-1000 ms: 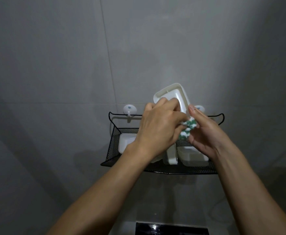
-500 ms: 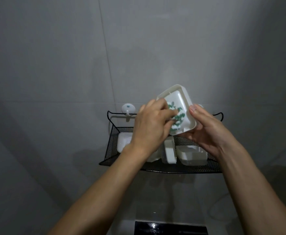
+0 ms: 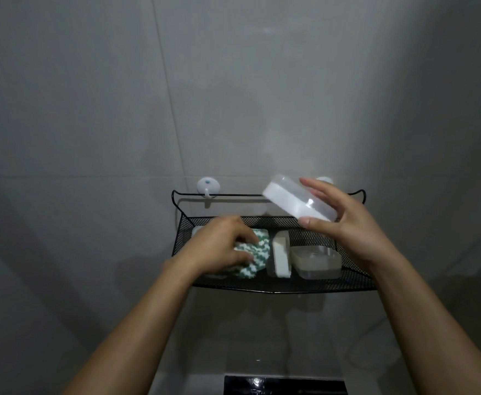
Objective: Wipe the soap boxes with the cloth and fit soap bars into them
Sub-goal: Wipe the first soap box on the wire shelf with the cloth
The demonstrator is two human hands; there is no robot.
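Over the wire basket [image 3: 356, 283] on the tiled wall [image 3: 233, 95], our two hands have split apart: half a second ago the left hand was pushing the cloth inside the soap box while the right held it, and now we see the left hand [image 3: 219, 249] down in the basket's left part, fingers curled over the green-and-white cloth [image 3: 258, 258], which lies on the basket floor, on top of something pale we cannot make out. Whether that hand is letting the cloth go or just resting a grip on it, we cannot tell for sure; it reads as holding. Our right hand [image 3: 347, 220] has the wiped soap box [image 3: 296, 201] pinched between thumb below and fingers above, lifted above the basket's back rail, tilted with its underside toward us. We judge the wipe on this box done and the cloth being parked. Standing on edge just right of the cloth is a white bar-like piece in a clear holder [image 3: 280, 255], likely soap, and beside it a clear box [image 3: 316, 262] lying flat, apparently empty. Next step as we see it: free the left hand, take a bar, and seat it in the held box. Risk: slick plastic held in a light pinch.
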